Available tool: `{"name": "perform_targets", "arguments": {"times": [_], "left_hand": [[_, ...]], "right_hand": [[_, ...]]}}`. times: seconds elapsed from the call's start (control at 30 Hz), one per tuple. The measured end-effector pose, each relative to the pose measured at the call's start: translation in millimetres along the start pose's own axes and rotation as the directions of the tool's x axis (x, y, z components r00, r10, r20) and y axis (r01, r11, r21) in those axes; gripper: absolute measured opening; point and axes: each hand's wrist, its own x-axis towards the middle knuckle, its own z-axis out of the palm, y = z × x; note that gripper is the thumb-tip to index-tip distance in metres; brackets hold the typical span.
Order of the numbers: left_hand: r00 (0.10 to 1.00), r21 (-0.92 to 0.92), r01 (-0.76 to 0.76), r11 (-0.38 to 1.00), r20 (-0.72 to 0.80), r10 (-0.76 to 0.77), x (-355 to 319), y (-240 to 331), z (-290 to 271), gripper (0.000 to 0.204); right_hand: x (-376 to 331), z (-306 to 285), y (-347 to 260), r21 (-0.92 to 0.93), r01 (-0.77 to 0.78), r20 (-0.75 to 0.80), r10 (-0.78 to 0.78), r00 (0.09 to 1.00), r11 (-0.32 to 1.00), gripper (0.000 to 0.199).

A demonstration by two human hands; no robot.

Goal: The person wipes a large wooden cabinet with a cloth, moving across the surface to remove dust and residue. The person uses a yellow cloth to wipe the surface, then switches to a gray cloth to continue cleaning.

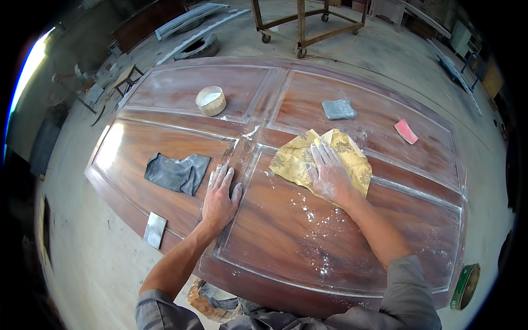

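My left hand (221, 195) lies flat with its fingers stretched out on the reddish-brown wooden panel door (264, 242), near the middle strip between its panels. White powder coats both hands. My right hand (331, 176) rests flat on a crumpled yellow sheet of paper (289, 159), which has grey worn patches and looks like sandpaper. Its fingers are extended, pressing on the sheet rather than wrapped round it. Left of my left hand is a dark grey cloth-like sheet (179, 173). White powder (324, 267) and crumbs lie scattered below the yellow sheet.
On the door stand a round tub of white powder (211, 101), a grey folded pad (338, 109), a pink curved piece (406, 132) and a flat grey metal-looking plate (155, 230). Beyond are a wheeled frame (301, 27) and a tyre (201, 47). A green-rimmed tin (465, 286) sits lower right.
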Motion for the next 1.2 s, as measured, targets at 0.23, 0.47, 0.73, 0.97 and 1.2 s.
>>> {"name": "perform_targets", "arguments": {"times": [0.23,0.47,0.73,0.97,1.2], "left_hand": [[0.999,-0.045,-0.007,0.999,0.040,0.008,11,4,10,0.052],[1.000,0.013,0.025,1.000,-0.005,-0.025,-6,-5,-4,0.050],[0.999,-0.026,-0.031,0.999,-0.015,0.031,-1,-9,7,0.047],[1.000,-0.040,-0.028,0.999,0.001,0.028,8,6,11,0.048],[1.000,-0.075,-0.009,0.997,-0.016,0.008,7,-6,8,0.039]], "right_hand": [[97,60,-64,0.074,0.060,0.069,-0.065,0.995,0.995,0.065],[21,9,-36,-0.037,-0.012,0.024,0.013,1.000,0.999,0.065],[2,19,-4,-0.123,0.114,0.132,-0.097,0.986,0.986,0.066],[-229,-176,141,-0.110,-0.185,0.239,0.206,0.949,0.977,0.055],[-51,-50,19,0.129,0.101,0.147,-0.120,0.982,0.986,0.052]]}}
